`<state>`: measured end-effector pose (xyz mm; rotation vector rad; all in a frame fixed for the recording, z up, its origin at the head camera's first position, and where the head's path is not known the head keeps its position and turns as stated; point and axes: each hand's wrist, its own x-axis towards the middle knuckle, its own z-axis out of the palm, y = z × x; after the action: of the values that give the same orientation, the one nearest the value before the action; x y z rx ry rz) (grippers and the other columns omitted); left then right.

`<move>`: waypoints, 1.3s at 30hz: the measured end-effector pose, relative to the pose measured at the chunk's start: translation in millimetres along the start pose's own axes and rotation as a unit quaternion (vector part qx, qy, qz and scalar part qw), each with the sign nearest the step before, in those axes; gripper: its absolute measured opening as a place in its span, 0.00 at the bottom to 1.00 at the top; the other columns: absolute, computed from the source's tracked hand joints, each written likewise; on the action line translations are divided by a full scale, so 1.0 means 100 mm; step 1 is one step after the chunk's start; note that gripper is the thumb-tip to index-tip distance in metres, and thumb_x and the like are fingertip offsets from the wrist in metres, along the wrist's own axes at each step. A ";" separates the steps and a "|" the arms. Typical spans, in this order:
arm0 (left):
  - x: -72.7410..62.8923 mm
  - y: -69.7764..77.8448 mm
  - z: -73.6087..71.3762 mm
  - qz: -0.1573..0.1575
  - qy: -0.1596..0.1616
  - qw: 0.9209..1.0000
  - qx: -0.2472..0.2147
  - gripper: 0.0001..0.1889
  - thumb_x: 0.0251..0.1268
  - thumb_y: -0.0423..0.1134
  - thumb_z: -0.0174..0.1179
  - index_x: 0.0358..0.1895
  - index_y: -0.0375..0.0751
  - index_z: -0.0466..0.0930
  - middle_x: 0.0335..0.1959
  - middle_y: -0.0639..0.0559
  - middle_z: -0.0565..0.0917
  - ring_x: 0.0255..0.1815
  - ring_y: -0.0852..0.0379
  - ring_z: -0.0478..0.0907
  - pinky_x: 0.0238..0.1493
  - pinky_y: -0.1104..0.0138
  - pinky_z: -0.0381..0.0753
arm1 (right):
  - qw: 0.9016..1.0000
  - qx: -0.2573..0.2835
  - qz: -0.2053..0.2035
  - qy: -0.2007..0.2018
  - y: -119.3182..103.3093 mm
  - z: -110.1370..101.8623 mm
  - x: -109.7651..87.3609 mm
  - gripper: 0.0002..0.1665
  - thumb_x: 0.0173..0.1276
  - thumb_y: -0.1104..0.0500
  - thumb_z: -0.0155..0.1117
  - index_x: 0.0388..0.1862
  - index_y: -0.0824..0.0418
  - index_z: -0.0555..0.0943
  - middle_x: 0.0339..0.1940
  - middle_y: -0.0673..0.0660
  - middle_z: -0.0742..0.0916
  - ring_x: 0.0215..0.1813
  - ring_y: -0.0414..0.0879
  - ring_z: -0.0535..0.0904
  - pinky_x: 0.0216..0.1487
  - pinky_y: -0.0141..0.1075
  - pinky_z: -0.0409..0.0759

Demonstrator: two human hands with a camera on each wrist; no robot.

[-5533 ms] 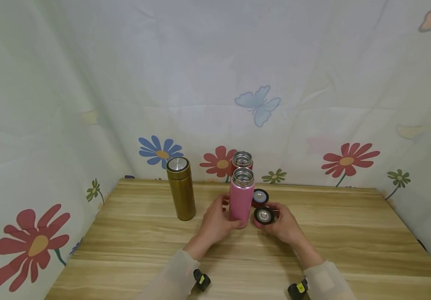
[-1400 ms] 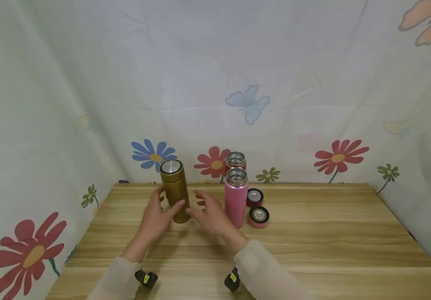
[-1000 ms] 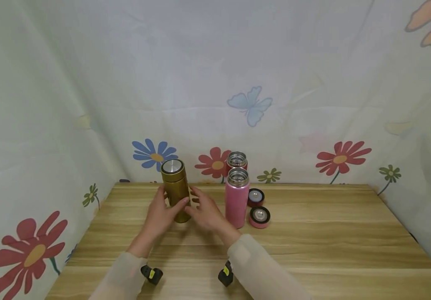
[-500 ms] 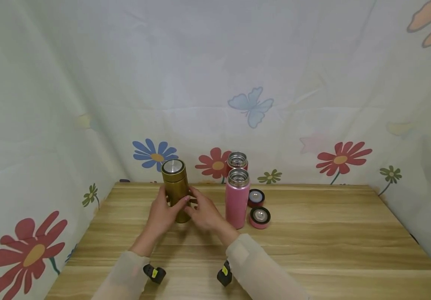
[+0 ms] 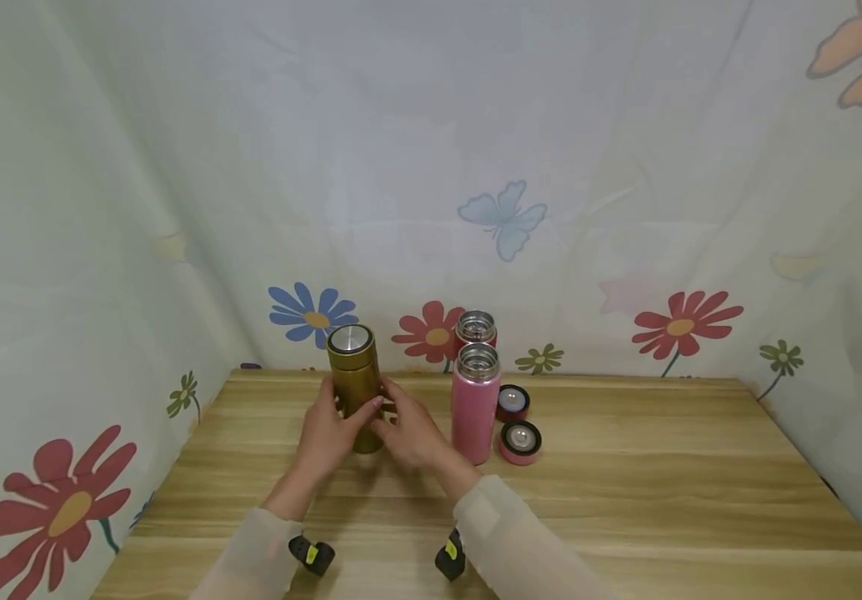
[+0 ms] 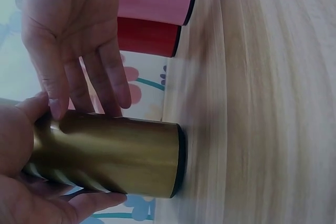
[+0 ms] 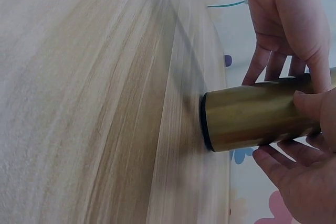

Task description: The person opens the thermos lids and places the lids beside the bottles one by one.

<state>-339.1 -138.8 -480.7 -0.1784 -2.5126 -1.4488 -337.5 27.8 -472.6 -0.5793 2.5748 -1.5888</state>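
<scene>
A gold thermos flask (image 5: 357, 385) with its silver-topped lid on stands in the left half of the table. My left hand (image 5: 323, 433) grips it from the left, thumb across its front and fingers round the far side. My right hand (image 5: 410, 429) holds it from the right, its thumb beside the left thumb and its fingers along the side. The wrist views show both hands around the gold body, the dark base close at the wood. Right of my hands is a lidless pink flask (image 5: 474, 417), with a lidless red flask (image 5: 475, 335) mostly hidden behind it.
Two lids lie underside up beside the pink flask: a pink lid (image 5: 520, 442) in front and a dark red lid (image 5: 513, 402) behind. The wooden table (image 5: 626, 500) ends at a floral cloth backdrop (image 5: 596, 208).
Both hands have left the pink flask and its lid for the gold flask. The right hand has moved left onto its side, joining the left. Over the last half second they hold still.
</scene>
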 end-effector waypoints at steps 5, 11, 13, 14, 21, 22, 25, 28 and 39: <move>-0.02 0.03 -0.02 -0.002 0.003 1.000 0.002 0.41 0.67 0.58 0.68 0.73 0.40 0.61 0.70 0.33 0.75 0.70 0.36 0.75 0.67 0.41 0.76 | 1.000 0.003 0.002 0.005 -0.02 0.00 -0.03 0.40 0.78 0.54 0.62 0.84 0.52 0.58 0.78 0.60 0.74 0.73 0.59 0.77 0.70 0.52 0.77; -0.11 0.09 -0.03 -0.006 0.009 1.000 0.009 0.44 0.64 0.61 0.69 0.73 0.41 0.61 0.71 0.33 0.75 0.70 0.34 0.75 0.66 0.40 0.77 | 1.000 -0.006 0.001 0.016 -0.06 -0.01 -0.09 0.41 0.75 0.57 0.66 0.83 0.52 0.60 0.77 0.60 0.76 0.70 0.58 0.79 0.69 0.52 0.79; -0.15 0.13 -0.04 -0.007 0.010 1.000 0.012 0.45 0.63 0.63 0.69 0.73 0.40 0.61 0.71 0.33 0.75 0.70 0.33 0.75 0.65 0.40 0.77 | 1.000 -0.011 0.000 0.023 -0.08 0.00 -0.11 0.41 0.74 0.57 0.68 0.81 0.52 0.62 0.75 0.60 0.77 0.69 0.58 0.80 0.68 0.51 0.80; -0.17 0.14 -0.04 -0.008 0.011 1.000 0.014 0.45 0.63 0.63 0.69 0.73 0.40 0.61 0.71 0.32 0.75 0.70 0.33 0.75 0.65 0.40 0.78 | 1.000 -0.013 0.000 0.026 -0.08 0.00 -0.12 0.41 0.73 0.56 0.69 0.81 0.53 0.63 0.75 0.60 0.77 0.68 0.58 0.80 0.67 0.51 0.80; -0.28 0.24 -0.03 -0.006 0.022 0.999 0.025 0.44 0.61 0.63 0.71 0.71 0.39 0.64 0.68 0.32 0.78 0.66 0.34 0.79 0.62 0.41 0.80 | 0.998 -0.014 -0.014 0.052 -0.10 0.01 -0.20 0.40 0.70 0.58 0.72 0.77 0.56 0.67 0.70 0.62 0.81 0.64 0.57 0.82 0.65 0.51 0.82; -0.29 0.26 -0.03 -0.004 0.024 0.999 0.026 0.44 0.60 0.63 0.71 0.70 0.39 0.64 0.68 0.32 0.78 0.66 0.34 0.79 0.61 0.41 0.81 | 0.998 -0.018 -0.018 0.056 -0.10 0.00 -0.21 0.39 0.70 0.59 0.72 0.76 0.56 0.67 0.70 0.62 0.81 0.64 0.57 0.83 0.64 0.51 0.82; -0.33 0.29 -0.02 0.001 0.026 0.999 0.029 0.45 0.60 0.63 0.72 0.70 0.39 0.64 0.67 0.32 0.78 0.65 0.34 0.79 0.61 0.41 0.81 | 0.997 -0.027 -0.023 0.062 -0.11 -0.01 -0.25 0.39 0.69 0.60 0.73 0.75 0.57 0.67 0.69 0.61 0.81 0.63 0.56 0.83 0.63 0.49 0.83; -0.37 0.32 -0.01 0.005 0.025 0.999 0.032 0.45 0.59 0.62 0.72 0.70 0.39 0.65 0.67 0.32 0.79 0.65 0.35 0.80 0.61 0.41 0.81 | 0.997 -0.031 -0.034 0.064 -0.11 -0.03 -0.30 0.39 0.68 0.61 0.73 0.75 0.58 0.67 0.69 0.62 0.81 0.64 0.56 0.83 0.63 0.48 0.83; -0.54 0.44 0.04 0.007 0.014 0.999 0.036 0.46 0.54 0.68 0.72 0.68 0.42 0.66 0.65 0.36 0.81 0.64 0.38 0.81 0.58 0.44 0.83 | 0.997 0.012 -0.051 0.048 -0.09 -0.13 -0.52 0.40 0.66 0.66 0.72 0.75 0.58 0.67 0.69 0.61 0.79 0.65 0.55 0.81 0.65 0.47 0.81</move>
<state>-277.5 -112.5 -460.5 -0.1622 -2.5313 -1.3431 -289.6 53.2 -466.0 -0.6595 2.6307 -1.7163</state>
